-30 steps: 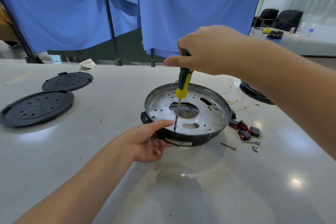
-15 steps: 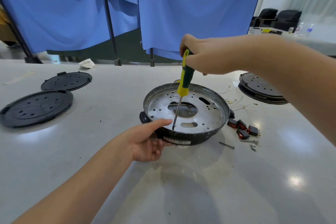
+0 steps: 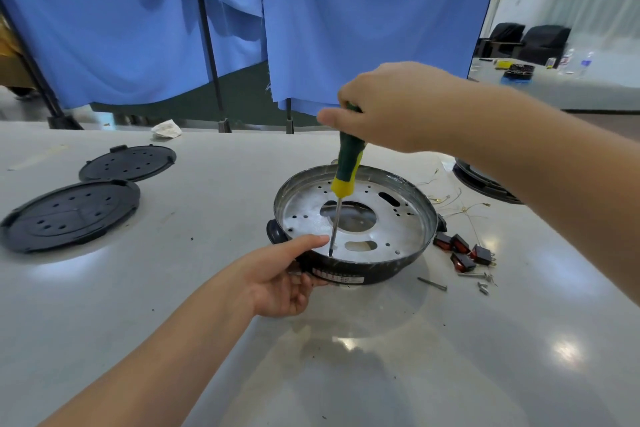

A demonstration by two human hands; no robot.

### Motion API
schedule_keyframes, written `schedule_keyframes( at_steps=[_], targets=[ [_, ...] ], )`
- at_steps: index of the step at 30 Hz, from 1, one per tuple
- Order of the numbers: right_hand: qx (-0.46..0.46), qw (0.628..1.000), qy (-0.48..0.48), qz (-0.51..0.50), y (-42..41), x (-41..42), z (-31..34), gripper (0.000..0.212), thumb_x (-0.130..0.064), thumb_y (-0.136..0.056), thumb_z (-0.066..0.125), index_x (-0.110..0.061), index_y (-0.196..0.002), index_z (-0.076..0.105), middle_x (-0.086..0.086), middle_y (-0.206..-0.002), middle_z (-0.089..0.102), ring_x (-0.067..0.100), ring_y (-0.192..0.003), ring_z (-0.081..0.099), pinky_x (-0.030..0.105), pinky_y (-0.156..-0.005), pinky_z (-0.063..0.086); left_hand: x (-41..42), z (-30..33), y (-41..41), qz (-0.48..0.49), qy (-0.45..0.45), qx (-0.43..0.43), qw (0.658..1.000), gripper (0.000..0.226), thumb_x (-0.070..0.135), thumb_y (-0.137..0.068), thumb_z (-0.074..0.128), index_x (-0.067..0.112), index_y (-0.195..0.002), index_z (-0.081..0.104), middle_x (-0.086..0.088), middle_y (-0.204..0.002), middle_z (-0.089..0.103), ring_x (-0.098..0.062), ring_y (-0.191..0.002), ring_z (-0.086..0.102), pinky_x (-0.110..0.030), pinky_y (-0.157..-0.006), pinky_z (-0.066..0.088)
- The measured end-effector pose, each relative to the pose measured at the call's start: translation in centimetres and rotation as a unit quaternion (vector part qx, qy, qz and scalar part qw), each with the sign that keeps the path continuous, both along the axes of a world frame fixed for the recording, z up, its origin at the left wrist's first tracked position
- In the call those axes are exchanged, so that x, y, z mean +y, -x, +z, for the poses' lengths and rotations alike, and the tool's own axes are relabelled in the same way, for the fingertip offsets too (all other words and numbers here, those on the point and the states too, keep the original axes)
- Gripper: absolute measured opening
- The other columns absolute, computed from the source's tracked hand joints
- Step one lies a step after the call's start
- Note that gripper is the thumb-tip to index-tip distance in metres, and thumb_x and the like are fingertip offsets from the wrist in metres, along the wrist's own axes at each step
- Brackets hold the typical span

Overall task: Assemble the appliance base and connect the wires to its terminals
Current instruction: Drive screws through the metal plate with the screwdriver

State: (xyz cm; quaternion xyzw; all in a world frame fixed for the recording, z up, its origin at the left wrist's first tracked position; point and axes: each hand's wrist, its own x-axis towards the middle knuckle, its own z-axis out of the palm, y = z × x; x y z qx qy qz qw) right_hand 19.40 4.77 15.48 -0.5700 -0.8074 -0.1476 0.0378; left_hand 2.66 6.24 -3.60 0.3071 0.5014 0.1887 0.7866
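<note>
The appliance base [image 3: 356, 225] sits on the white counter [image 3: 173, 288] just right of centre, a round black shell with a perforated silver plate [image 3: 391, 236] inside it. The left hand [image 3: 277, 277] reaches in from 7 o'clock, forearm angled up across the counter. Its thumb lies flat over the near rim at the base's 7 o'clock edge while the fingers curl under the outer wall, so its grip pinches the rim. The right hand [image 3: 391, 107] comes in from 3 o'clock with the forearm raised above the base, wrist bent down. Its grip is wrapped round the top of a green and yellow screwdriver [image 3: 346, 170], fingers curled tight on the handle. The screwdriver stands nearly upright, leaning slightly toward 1 o'clock, and its tip meets the silver plate beside the left thumb.

At 3 o'clock of the base lie red switches [image 3: 464, 251], thin wires [image 3: 460, 204] and loose screws [image 3: 481, 282]. Two black round covers [image 3: 69, 215] rest at 9 o'clock, well apart from the base. Another black part [image 3: 481, 180] shows behind the right forearm. Blue curtains [image 3: 346, 10] hang at 12 o'clock.
</note>
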Motion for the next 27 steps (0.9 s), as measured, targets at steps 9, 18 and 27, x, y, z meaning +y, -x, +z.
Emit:
schedule_keyframes(
  at_steps=[9,18,27],
  targets=[
    [0.17,0.982,0.064,0.052,0.6,0.3,-1.0,0.025,-0.038,-0.1,0.037,-0.02,-0.09,0.05,-0.002,-0.075,0.053,0.017,-0.063,0.048,0.028,-0.051,0.037,-0.2,0.1,0.0,0.003,-0.003,0.0,1.0,0.048,0.035,-0.051,0.086,0.014,-0.087,0.064,-0.012,-0.101,0.072,-0.008,-0.045,0.045,-0.02,-0.051,0.037],
    [0.244,0.954,0.17,0.027,0.0,0.2,-0.4,0.025,-0.017,-0.097,0.04,-0.023,-0.119,0.051,-0.002,-0.105,0.052,0.02,-0.087,0.057,0.03,-0.068,0.049,-0.2,0.1,0.0,0.011,-0.007,0.0,1.0,0.047,0.037,-0.047,0.087,0.015,-0.082,0.064,-0.011,-0.102,0.072,-0.008,-0.044,0.045,-0.02,-0.054,0.036],
    [0.157,0.985,0.075,0.01,0.7,0.5,-0.6,0.034,-0.04,-0.099,0.027,-0.016,-0.1,0.051,0.007,-0.095,0.055,0.024,-0.08,0.05,0.035,-0.065,0.038,-0.4,0.1,0.0,0.02,-0.007,-0.007,1.0,0.05,0.04,-0.048,0.087,0.015,-0.084,0.063,-0.013,-0.115,0.071,-0.006,-0.042,0.043,-0.019,-0.058,0.034]
  ],
)
